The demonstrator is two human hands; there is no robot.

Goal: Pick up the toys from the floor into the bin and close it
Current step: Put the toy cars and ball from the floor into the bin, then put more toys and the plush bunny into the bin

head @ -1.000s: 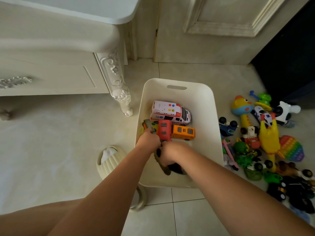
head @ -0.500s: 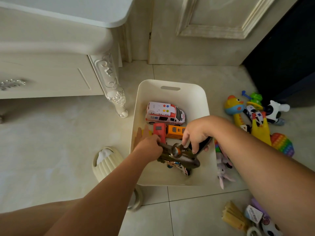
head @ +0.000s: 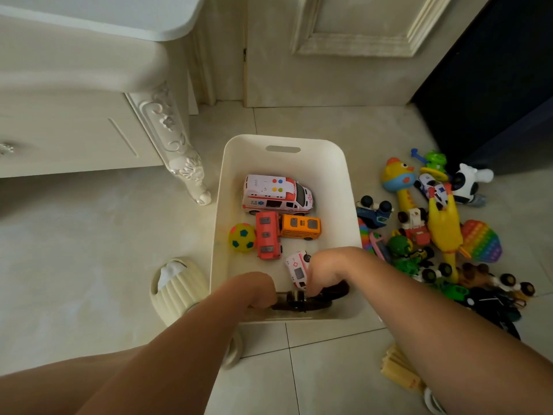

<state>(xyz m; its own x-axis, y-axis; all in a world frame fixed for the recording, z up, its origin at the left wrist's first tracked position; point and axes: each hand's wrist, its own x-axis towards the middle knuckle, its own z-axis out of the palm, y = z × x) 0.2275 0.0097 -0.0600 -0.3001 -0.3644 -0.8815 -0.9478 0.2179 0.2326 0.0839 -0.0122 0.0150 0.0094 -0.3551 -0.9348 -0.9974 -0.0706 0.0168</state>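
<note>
Dark toy: a dark toy (head: 311, 299) lies at the near end of the bin (head: 284, 142), low by the near wall, under both hands.
Long axis: it runs left to right, across the bin's width.
Left hand: the left hand (head: 254, 290) is curled over the toy's left end; whether it clamps or only rests there, I cannot tell.
Right hand: the right hand (head: 324, 271) is bent down over the right part, fingers closed on it by the look.
Nearer hand: both touch it, one at each end.
Neighbours: a small white car (head: 296, 269) lies just beyond, touching the right hand.
Still on the floor: a pile of toys (head: 434, 235) lies right of the bin, nearer the right hand.
Next move: probably let go, then reach right.
</note>
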